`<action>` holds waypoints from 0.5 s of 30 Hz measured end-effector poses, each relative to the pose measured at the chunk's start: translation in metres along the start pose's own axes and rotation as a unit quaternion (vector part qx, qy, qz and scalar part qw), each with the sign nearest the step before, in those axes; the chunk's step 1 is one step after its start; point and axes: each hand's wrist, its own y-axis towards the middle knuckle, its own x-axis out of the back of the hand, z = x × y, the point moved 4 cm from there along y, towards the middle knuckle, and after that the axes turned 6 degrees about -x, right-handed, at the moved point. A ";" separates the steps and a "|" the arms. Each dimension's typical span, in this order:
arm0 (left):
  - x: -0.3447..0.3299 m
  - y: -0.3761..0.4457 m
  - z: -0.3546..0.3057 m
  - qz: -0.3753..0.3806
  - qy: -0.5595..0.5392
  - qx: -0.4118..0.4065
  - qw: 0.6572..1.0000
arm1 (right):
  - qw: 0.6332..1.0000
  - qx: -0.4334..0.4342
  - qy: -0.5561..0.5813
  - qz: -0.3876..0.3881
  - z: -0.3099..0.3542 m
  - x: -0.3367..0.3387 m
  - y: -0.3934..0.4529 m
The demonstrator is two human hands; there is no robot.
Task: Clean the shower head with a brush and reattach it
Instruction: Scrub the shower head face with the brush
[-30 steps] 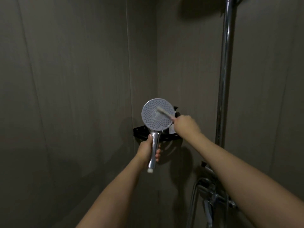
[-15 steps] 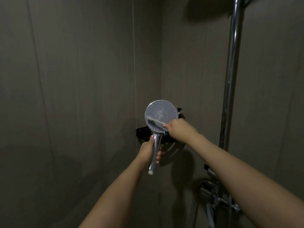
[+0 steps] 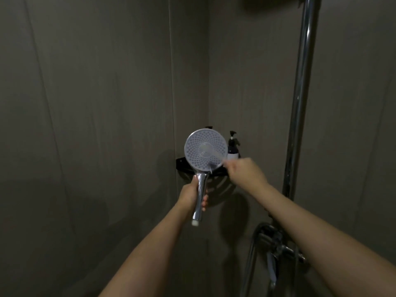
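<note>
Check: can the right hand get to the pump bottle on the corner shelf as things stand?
Probably not yet. The right hand sits just below and in front of the bottle, with nothing between them, but its grip is taken up by the brush, so it would have to free itself first.

This is a shower stall in a bathroom: grey wall panels [image 3: 107, 103] meet in a corner, a chrome riser pipe [image 3: 300, 103] climbs above a mixer valve [image 3: 276, 247], and a black corner shelf [image 3: 184, 166] carries a pump bottle [image 3: 233, 146].
</note>
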 end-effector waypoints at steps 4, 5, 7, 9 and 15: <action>-0.004 -0.007 0.019 -0.001 -0.019 0.030 0.999 | 0.994 -0.105 -0.003 0.009 -0.040 -0.008 -0.008; -0.004 -0.009 0.024 0.000 -0.019 0.036 0.999 | 0.994 -0.113 0.004 -0.011 -0.045 -0.005 -0.007; -0.007 -0.013 0.035 0.000 -0.020 0.047 0.999 | 0.998 -0.064 0.004 0.024 -0.044 -0.010 -0.010; -0.013 -0.014 0.042 0.005 -0.025 0.055 0.998 | 0.993 -0.040 -0.052 0.095 -0.041 -0.026 -0.022; -0.027 -0.023 0.062 0.008 -0.060 0.090 0.994 | 0.953 -0.227 0.194 -0.040 -0.086 -0.021 -0.033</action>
